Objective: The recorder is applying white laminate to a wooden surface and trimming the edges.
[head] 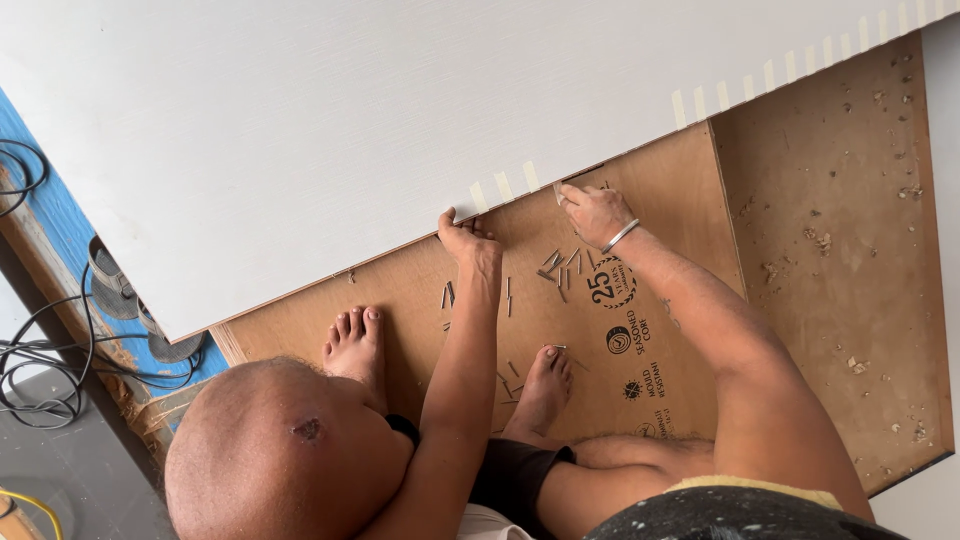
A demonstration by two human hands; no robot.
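A: Left hand?
B: Fingers curled over the white panel edge, gripping it.
A: Right hand?
B: Pinching a tape strip at that edge. Nails lie on plywood below the edge, between the hands.

A big white panel fills the far side, plain and pale, with a row of cream tape strips dotting its edge like a dashed line. Under it sits brown plywood stamped with black printed marks, and scattered across it are small silvery-grey nails. To the right, a darker brown board is speckled with pale wood chips. A silver bangle glints on the wrist. On the left a blue surface shows, with black cables looping over grey floor. Near us, black shorts and a dark speckled shirt with a yellowish hem.
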